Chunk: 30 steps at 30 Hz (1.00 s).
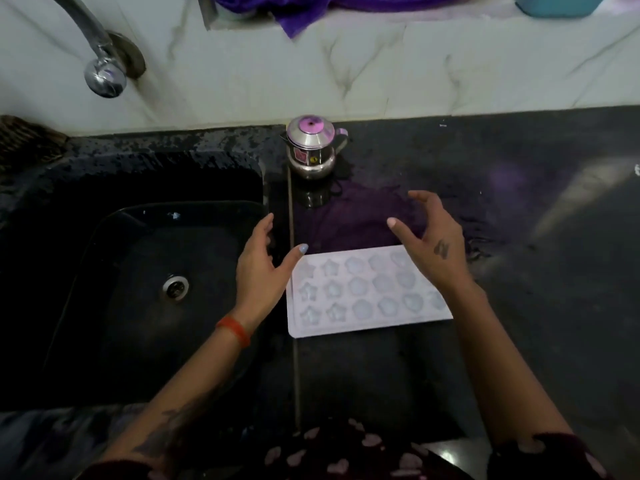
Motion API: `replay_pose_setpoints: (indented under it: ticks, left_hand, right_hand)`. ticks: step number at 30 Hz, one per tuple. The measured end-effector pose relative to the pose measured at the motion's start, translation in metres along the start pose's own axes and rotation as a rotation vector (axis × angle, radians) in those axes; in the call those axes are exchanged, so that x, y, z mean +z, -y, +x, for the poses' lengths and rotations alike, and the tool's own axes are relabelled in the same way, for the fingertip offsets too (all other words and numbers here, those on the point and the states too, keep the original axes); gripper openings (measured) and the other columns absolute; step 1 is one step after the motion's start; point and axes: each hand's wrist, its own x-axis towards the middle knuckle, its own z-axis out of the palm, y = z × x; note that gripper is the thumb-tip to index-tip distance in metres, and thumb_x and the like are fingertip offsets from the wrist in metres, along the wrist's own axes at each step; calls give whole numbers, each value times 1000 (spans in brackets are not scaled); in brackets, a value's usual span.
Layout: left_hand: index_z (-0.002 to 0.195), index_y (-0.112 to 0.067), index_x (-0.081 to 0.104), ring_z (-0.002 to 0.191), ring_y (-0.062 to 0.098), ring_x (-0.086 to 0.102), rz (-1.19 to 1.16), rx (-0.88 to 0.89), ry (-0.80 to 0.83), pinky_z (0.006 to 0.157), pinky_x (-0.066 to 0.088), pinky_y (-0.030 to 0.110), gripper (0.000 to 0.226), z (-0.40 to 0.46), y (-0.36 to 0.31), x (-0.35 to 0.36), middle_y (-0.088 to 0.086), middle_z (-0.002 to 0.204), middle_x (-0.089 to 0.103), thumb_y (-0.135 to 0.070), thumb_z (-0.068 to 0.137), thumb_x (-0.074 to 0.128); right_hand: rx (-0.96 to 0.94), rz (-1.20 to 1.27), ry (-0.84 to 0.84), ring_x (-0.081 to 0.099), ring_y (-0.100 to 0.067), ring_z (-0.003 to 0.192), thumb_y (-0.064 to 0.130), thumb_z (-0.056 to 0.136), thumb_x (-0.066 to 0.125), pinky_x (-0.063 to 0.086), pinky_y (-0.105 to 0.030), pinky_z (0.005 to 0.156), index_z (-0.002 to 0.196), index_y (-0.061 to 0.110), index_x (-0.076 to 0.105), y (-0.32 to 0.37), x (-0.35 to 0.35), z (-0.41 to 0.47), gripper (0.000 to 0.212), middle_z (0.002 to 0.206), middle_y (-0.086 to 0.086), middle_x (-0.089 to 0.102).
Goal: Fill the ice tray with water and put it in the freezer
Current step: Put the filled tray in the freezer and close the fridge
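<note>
A pale ice tray [363,296] with star and round moulds lies flat on the dark counter, just right of the sink. My left hand [259,268] hovers at the tray's left end, fingers spread and thumb near its corner. Over the tray's right end hangs my right hand [429,244], fingers loosely curved and holding nothing. Neither hand grips the tray. A small steel lidded pot [311,147] stands behind the tray near the wall. The tap [100,60] juts from the wall at the upper left.
A black sink [145,271] with a round drain [176,286] fills the left side. The dark counter [536,237] runs to the right. A purple cloth [311,12] hangs over the ledge above, and a teal container [557,3] stands on that ledge.
</note>
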Motion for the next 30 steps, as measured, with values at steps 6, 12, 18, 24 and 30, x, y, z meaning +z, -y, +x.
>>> replay_pose_setpoints:
  ticks: [6, 12, 18, 24, 30]
  left_hand:
    - [147, -18, 30, 121, 17, 51, 76, -5, 16, 90, 49, 28, 80, -34, 13, -2, 4, 147, 42, -35, 81, 72]
    - [145, -11, 34, 78, 1, 57, 147, -108, 52, 75, 43, 21, 71, -50, 12, -2, -1, 127, 59, -34, 86, 66]
    - [125, -14, 60, 83, 22, 69, 58, -215, 44, 77, 57, 42, 34, -67, 11, 8, 0, 97, 70, -22, 92, 60]
    - [119, -16, 64, 85, 27, 69, -49, -308, -49, 74, 58, 48, 29, -73, 10, 15, 5, 94, 71, -14, 90, 62]
    - [114, -18, 68, 89, 29, 69, -100, -357, -194, 78, 56, 54, 29, -89, 16, 13, 5, 92, 73, -15, 86, 66]
  right_hand:
    - [98, -182, 5, 46, -29, 123, 37, 85, 65, 41, -41, 99, 136, 17, 41, -25, -3, -44, 60, 135, -8, 51]
    - [281, -211, 73, 42, -32, 127, 33, 90, 57, 34, -41, 103, 140, 11, 38, -40, -8, -64, 57, 138, -15, 46]
    - [331, -234, 160, 45, -33, 123, 20, 93, 50, 36, -37, 99, 138, 8, 42, -45, -16, -56, 47, 135, -16, 48]
    - [294, -199, 210, 55, -32, 106, 18, 91, 52, 37, -29, 81, 123, 11, 57, -51, -22, -44, 33, 115, -12, 62]
    - [204, -150, 283, 55, -29, 113, 18, 91, 57, 41, -31, 88, 127, 11, 54, -42, -23, -36, 37, 122, -9, 62]
